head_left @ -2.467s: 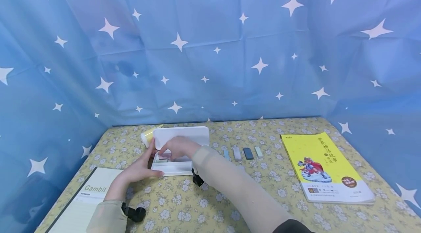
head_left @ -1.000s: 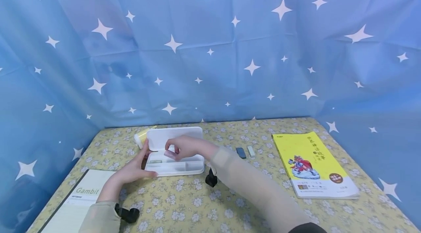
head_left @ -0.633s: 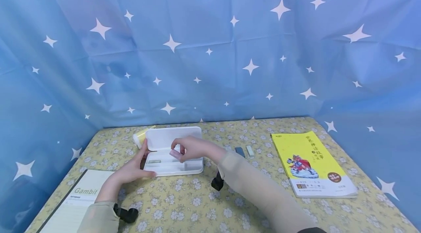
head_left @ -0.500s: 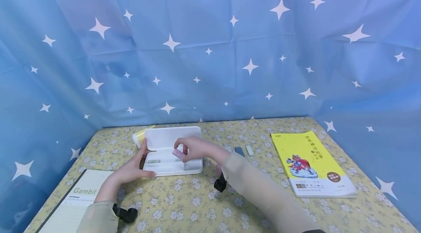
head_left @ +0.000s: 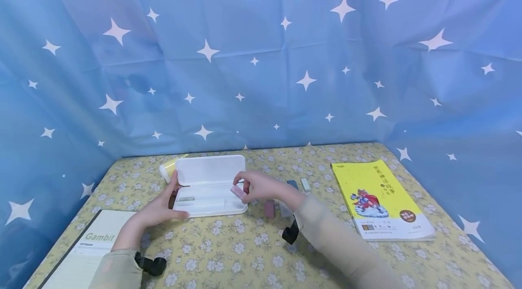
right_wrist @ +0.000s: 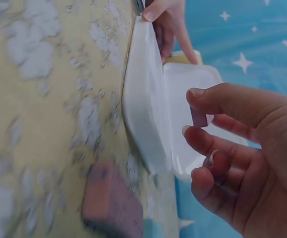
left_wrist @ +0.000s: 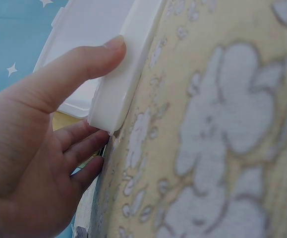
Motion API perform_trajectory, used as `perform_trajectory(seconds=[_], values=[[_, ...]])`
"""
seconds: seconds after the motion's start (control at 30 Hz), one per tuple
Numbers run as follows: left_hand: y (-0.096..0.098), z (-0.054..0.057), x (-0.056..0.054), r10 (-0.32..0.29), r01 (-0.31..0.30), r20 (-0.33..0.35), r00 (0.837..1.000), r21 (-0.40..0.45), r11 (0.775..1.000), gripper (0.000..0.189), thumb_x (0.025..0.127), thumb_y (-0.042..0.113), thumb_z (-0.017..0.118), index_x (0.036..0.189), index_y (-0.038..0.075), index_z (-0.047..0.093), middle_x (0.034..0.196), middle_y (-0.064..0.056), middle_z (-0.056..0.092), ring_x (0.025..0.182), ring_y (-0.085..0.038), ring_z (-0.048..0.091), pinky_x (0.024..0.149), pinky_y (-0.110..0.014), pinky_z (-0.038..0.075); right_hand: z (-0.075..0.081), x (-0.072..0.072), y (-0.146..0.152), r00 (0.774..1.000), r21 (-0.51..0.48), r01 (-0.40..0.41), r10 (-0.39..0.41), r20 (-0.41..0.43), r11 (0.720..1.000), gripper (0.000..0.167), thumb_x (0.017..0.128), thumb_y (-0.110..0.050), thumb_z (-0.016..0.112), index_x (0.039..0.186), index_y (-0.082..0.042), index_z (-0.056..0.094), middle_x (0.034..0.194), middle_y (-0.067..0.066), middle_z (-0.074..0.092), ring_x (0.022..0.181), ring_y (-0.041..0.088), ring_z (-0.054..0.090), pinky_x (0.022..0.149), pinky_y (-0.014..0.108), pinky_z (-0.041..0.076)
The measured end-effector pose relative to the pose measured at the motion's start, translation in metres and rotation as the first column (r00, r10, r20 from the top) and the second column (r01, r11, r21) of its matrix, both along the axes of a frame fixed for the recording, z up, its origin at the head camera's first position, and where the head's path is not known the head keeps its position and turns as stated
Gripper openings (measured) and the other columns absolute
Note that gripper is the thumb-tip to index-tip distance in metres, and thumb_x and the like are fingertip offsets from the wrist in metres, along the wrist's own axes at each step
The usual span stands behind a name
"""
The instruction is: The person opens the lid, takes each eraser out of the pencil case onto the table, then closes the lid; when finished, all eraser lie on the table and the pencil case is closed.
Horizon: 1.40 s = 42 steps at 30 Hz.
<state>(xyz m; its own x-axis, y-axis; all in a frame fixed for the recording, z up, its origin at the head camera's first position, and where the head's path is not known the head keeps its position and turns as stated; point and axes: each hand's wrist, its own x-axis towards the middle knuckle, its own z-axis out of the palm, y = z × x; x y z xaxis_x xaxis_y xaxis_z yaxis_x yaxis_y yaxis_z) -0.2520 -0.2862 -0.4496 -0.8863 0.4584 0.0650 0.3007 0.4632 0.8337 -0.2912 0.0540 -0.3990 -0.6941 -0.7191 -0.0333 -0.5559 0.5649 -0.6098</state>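
Observation:
A white pencil case (head_left: 210,169) lies with its lid raised, and a small greenish block (head_left: 187,199) sits in its rear compartment. My left hand (head_left: 158,211) grips the case's left end, its thumb on the front wall (left_wrist: 117,89) and its fingers by the side. Over the case's right end, my right hand (head_left: 263,188) pinches a pink-lilac eraser (head_left: 238,191) between thumb and fingertips; the right wrist view shows the eraser (right_wrist: 199,118) held clear of the case. Just right of the case, a dark pink eraser (head_left: 269,209) rests on the cloth beside a pale lilac one (head_left: 285,210).
Behind the right forearm lie a dark blue eraser (head_left: 292,184) and a pale green one (head_left: 305,184). A yellow book (head_left: 381,200) is at the right, a notebook (head_left: 87,248) at the left. A yellow-and-white container (head_left: 168,169) lies behind the case.
My right hand has lifted the pink-lilac eraser from the case's left part and carried it rightward to the right end. The left hand stays on the case; the head view has shifted slightly.

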Motion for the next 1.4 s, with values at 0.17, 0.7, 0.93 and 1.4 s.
perform_trajectory(seconds=[0.17, 0.7, 0.93, 1.4], values=[[0.001, 0.000, -0.001, 0.013, -0.013, 0.007, 1.000, -0.008, 1.000, 0.125, 0.081, 0.019, 0.080, 0.151, 0.017, -0.024, 0.145, -0.028, 0.027, 0.135, -0.045, 0.026, 0.103, -0.058, 0.025, -0.001, 0.006, 0.018, 1.000, -0.006, 0.014, -0.014, -0.023, 1.000, 0.046, 0.085, -0.013, 0.074, 0.128, -0.010, 0.058, 0.081, -0.002, 0.058, 0.061, 0.011, 0.047, 0.060, 0.028, 0.040], [0.002, 0.001, 0.001, 0.015, -0.015, -0.015, 1.000, -0.029, 0.999, 0.125, 0.082, 0.020, 0.080, 0.151, 0.015, -0.024, 0.145, -0.029, 0.028, 0.133, -0.046, 0.028, 0.101, -0.058, 0.028, -0.008, 0.024, 0.073, 0.996, -0.021, 0.071, -0.072, -0.059, 0.997, 0.043, 0.080, -0.009, 0.074, 0.120, -0.011, 0.059, 0.079, -0.006, 0.060, 0.063, 0.010, 0.054, 0.057, 0.028, 0.045], [0.003, 0.001, 0.003, 0.016, -0.017, -0.016, 1.000, -0.032, 0.999, 0.125, 0.082, 0.018, 0.080, 0.150, 0.013, -0.024, 0.146, -0.030, 0.026, 0.134, -0.048, 0.027, 0.101, -0.059, 0.028, -0.011, 0.036, 0.096, 0.991, -0.064, 0.132, -0.132, 0.018, 0.989, 0.042, 0.083, -0.009, 0.073, 0.122, -0.010, 0.058, 0.079, -0.002, 0.060, 0.056, 0.011, 0.051, 0.053, 0.027, 0.043], [0.003, 0.003, 0.003, 0.036, -0.036, -0.006, 0.999, -0.035, 0.999, 0.125, 0.081, 0.018, 0.080, 0.151, 0.016, -0.024, 0.145, -0.032, 0.024, 0.134, -0.050, 0.022, 0.101, -0.065, 0.022, -0.015, 0.046, 0.131, 0.982, -0.044, 0.189, -0.190, -0.016, 0.981, 0.038, 0.082, -0.016, 0.076, 0.115, -0.013, 0.058, 0.076, -0.003, 0.058, 0.059, 0.012, 0.051, 0.055, 0.029, 0.043]])
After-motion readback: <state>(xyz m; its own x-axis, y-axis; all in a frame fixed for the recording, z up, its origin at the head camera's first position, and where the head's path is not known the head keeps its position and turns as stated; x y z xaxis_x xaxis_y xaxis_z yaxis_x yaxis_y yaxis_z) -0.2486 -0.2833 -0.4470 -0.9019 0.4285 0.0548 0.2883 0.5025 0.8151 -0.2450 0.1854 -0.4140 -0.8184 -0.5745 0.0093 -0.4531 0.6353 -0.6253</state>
